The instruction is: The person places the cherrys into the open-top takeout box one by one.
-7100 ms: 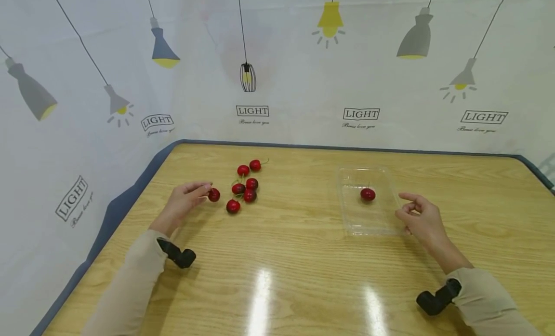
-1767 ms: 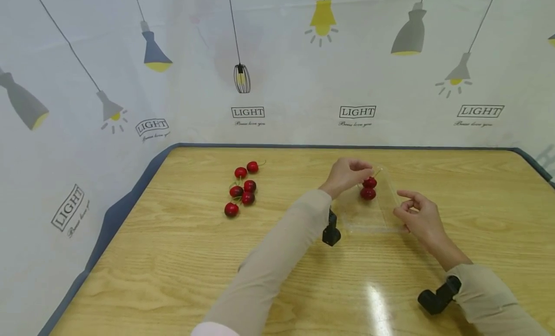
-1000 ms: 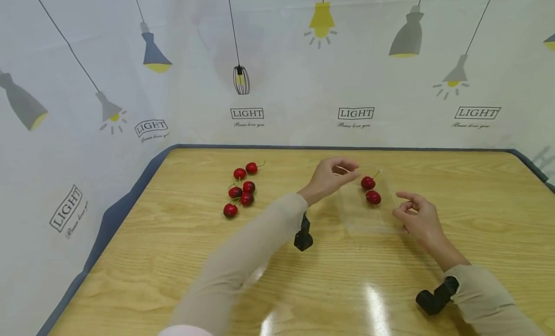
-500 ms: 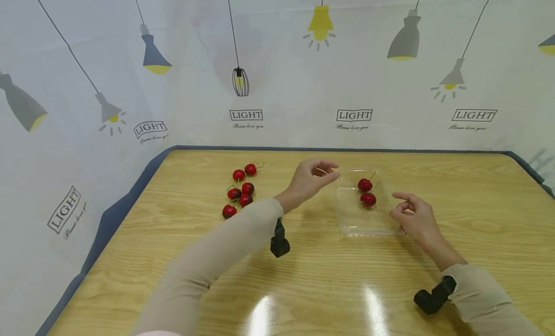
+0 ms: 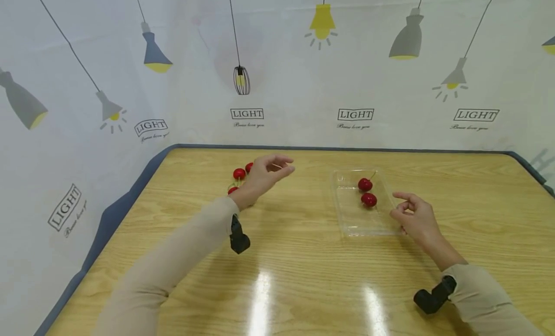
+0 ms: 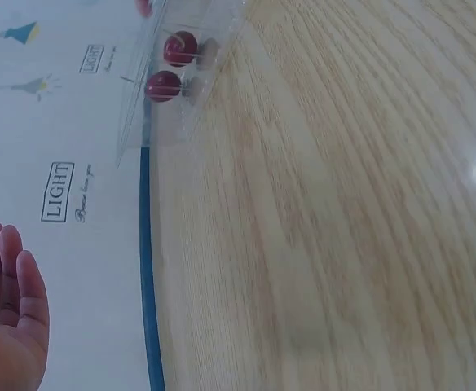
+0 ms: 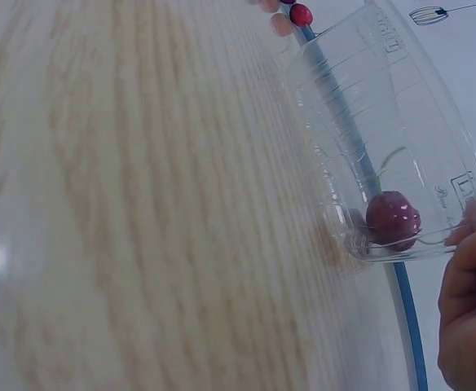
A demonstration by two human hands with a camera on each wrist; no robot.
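Observation:
My left hand (image 5: 264, 177) hangs over the loose cherries (image 5: 239, 174) on the left, fingers loosely bent, with nothing held. It covers most of that group in the head view. On the right stands a clear plastic box (image 5: 364, 230), and my right hand (image 5: 416, 220) pinches its right rim. Inside lie two dark red cherries, the rear one (image 5: 365, 184) with its stem upward and the front one (image 5: 369, 200) close to it. The right wrist view shows fingers (image 7: 466, 269) at the box wall beside a cherry (image 7: 393, 220).
The wooden table (image 5: 303, 259) has a dark blue edge (image 5: 303, 147) at its back and left. Behind it hangs a pale cloth (image 5: 286, 75) printed with lamps. A black wrist camera (image 5: 239, 237) is worn on each arm.
My left hand put a second cherry into the box, let go, and moved back left over the loose cherries. The right hand stays at the box rim.

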